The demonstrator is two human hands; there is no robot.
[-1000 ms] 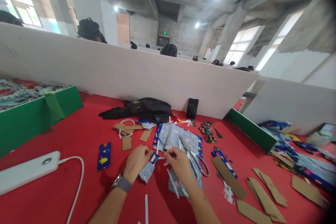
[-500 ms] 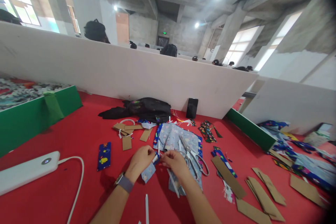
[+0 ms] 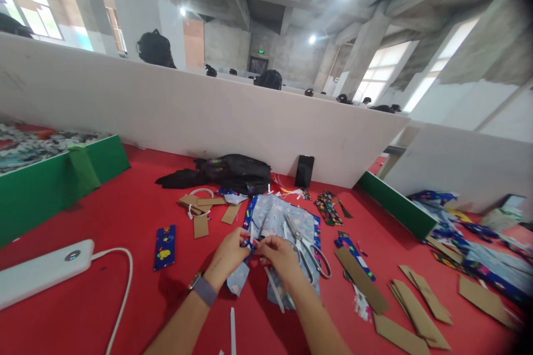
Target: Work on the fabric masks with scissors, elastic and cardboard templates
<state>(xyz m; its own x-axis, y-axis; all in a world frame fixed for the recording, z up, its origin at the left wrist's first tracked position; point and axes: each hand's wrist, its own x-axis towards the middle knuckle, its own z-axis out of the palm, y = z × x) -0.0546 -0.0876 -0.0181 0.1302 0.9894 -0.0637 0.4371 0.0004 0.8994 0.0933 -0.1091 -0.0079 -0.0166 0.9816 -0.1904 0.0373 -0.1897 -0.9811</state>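
Note:
My left hand (image 3: 230, 253), a watch on its wrist, pinches a small blue fabric piece (image 3: 239, 279) whose pale underside hangs below the fingers. Close on its right, my right hand (image 3: 278, 255) has thumb and fingers pressed together at the edge of that piece; what lies between them is too small to make out. Behind both hands a larger pale-blue patterned cloth (image 3: 270, 213) with dark blue edges is spread out. Metal scissors (image 3: 308, 260) rest on it, just right of my right hand. A white strip (image 3: 275, 288) lies on the cloth below that hand.
On the red table (image 3: 166, 310) lie a blue patterned fabric piece (image 3: 165, 248), cardboard pieces (image 3: 416, 310), a black bundle (image 3: 233, 173) and a white power bank (image 3: 45, 272) with its cable. A phone (image 3: 305, 171) leans against the white partition (image 3: 200, 111). People sit beyond it.
My left hand has shifted slightly right and its fingers have curled more. The fabric piece below it has swung a little right and down. My right hand has barely moved.

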